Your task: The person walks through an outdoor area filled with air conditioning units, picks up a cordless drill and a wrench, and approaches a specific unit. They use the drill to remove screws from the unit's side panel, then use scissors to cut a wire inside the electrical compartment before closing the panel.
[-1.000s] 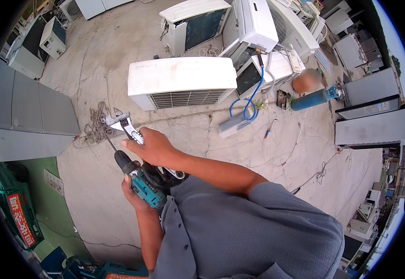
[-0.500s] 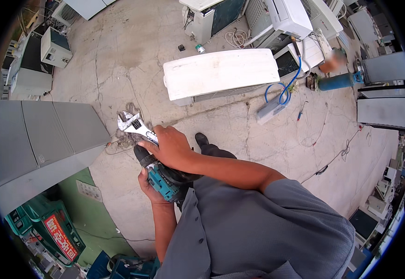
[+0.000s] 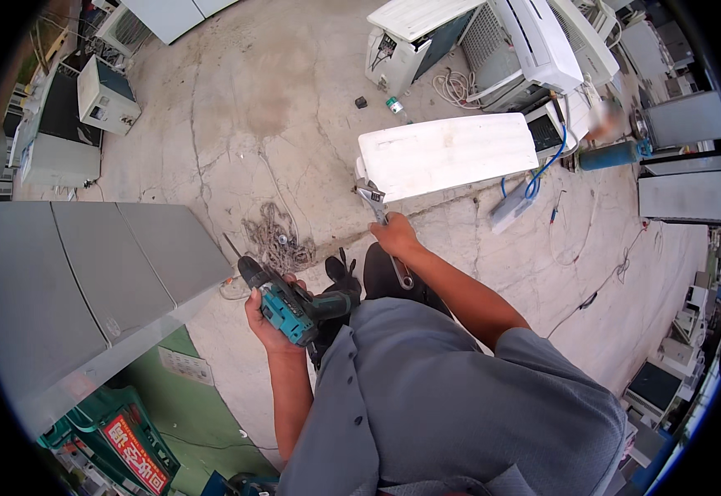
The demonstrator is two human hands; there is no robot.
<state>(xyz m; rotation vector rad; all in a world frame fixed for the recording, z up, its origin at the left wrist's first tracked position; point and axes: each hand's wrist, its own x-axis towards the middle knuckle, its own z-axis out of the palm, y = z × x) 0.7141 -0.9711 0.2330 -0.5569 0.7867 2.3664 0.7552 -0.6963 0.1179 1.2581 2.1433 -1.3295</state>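
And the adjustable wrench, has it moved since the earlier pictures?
Yes. Against the tangled rope, the wrench has shifted to the right: it overlapped the rope in view earlier; now it appears clear of it.

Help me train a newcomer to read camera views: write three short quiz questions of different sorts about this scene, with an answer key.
1. Multiple choice: what does the right hand hold?
a) a hammer
b) a wrench
c) a saw
2. True or false: the left hand holds a drill.
3. Short answer: which lies closer to the drill, the tangled cord or the blue cylinder?

Key:
1. b
2. True
3. The tangled cord
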